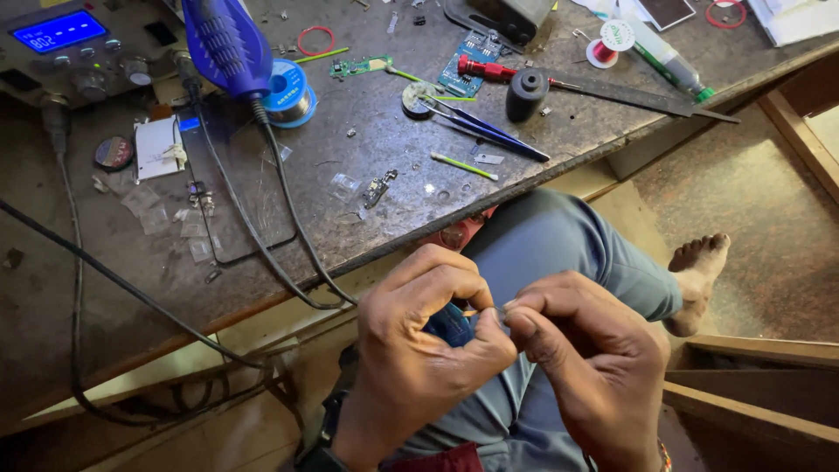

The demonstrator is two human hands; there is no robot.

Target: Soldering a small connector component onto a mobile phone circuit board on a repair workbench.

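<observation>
Between my two hands, over my lap and below the bench (489, 188) edge: a tiny part (500, 308), too small to identify. Left hand (428, 336) curled, thumb and forefinger pinching near it; right hand (585, 350) pinching it at the fingertips. Risk: grip is fingertip-only, with no surface under it. If a pinch slips, it likely drops to the floor (769, 236) beyond my right hand.
</observation>
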